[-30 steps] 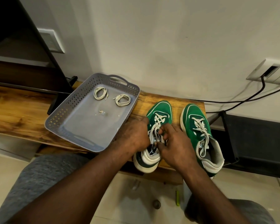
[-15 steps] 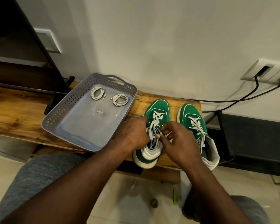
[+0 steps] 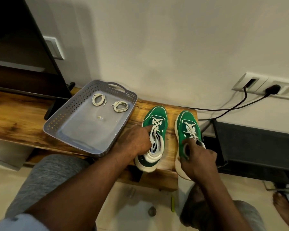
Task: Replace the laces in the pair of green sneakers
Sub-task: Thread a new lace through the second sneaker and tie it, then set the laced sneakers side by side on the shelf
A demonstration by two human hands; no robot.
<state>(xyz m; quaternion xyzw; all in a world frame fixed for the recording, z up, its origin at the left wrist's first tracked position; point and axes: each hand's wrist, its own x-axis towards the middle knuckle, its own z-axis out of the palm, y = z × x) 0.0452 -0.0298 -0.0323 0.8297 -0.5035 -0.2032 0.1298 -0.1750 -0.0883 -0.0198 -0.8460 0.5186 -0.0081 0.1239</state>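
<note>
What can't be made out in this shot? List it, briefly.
Head view:
- left green sneaker: its left flank is covered by the left hand.
- right green sneaker: its heel and opening are covered by the right hand.
- pale scraps in the grey perforated plastic tray: too small to identify.

Our right hand [image 3: 197,157] has left the left sneaker [image 3: 158,114] for the right sneaker [image 3: 185,124], gripping its side; our left hand [image 3: 133,142] now stretches a forefinger along the laces.

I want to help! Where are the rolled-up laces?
In the head view, the two rolled-up laces lie side by side at the far end of the grey tray, left of the green sneakers on the wooden bench.
</note>
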